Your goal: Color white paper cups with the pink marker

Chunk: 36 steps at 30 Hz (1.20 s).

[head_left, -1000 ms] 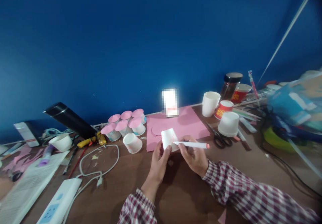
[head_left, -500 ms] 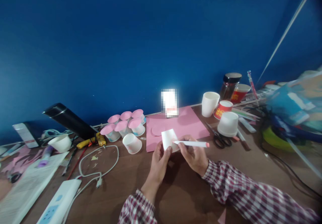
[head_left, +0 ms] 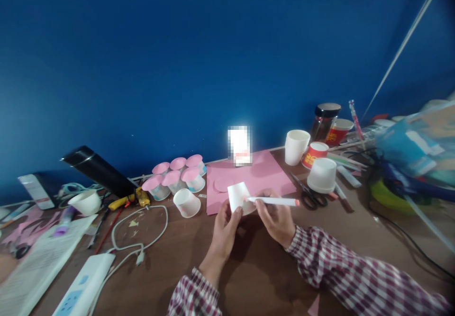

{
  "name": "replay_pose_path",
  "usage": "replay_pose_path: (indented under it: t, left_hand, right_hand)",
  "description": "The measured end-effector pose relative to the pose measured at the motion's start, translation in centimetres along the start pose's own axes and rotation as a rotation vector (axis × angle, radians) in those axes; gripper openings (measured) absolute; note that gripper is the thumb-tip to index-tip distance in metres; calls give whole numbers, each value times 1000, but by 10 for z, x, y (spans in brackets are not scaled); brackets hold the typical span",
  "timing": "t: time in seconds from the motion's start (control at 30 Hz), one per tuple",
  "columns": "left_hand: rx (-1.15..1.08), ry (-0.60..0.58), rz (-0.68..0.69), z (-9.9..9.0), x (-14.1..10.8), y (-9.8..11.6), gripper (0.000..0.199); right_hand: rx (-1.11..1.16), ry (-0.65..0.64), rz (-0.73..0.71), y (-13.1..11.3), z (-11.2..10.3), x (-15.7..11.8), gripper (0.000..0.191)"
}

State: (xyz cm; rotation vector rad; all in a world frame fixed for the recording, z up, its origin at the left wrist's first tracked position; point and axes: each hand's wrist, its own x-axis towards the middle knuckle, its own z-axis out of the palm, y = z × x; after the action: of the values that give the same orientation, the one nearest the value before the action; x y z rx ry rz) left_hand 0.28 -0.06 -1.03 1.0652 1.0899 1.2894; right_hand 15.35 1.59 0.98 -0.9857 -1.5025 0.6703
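Left hand: fingers grasping the white piece, thumb on its near face
Right hand: fingers pinching a marker, its reddish end pointing right
White piece: held tilted above the counter, in front of the pink sheet; whether cup or card, cannot tell
Marker tip: at a faint pinkish patch on the white piece; contact too small to tell
Pink-topped cups: six in a cluster, left of the pink sheet
Lone cup: just in front of them
Scissors: right of the sheet, near an upturned tub
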Motion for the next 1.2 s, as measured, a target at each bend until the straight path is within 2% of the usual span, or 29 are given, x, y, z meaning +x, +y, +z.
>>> replay_pose_path:
  t: [0.13,0.53,0.7,0.9,1.07,1.2]
  left_hand:
    - [-54,-10,-2,0,-1,-2,48]
    - [-223,-9,-14,0,0,-6,50]
    - [-201,-14,16,1,0,-5,43]
    - [-207,-47,30,1,-1,1,45]
    - [-178,7,18,1,0,-2,44]
    - [-129,-13,24,-1,-1,-3,43]
  right_hand:
    - [51,91,3,-3,0,3,14]
    - [30,64,-53,7,1,-2,8]
    - [21,36,-43,9,2,-6,9]
    - [-7,23,-60,8,3,-8,9]
    - [-14,38,-86,7,2,-6,7]
    - [-9,41,-118,5,1,-4,6]
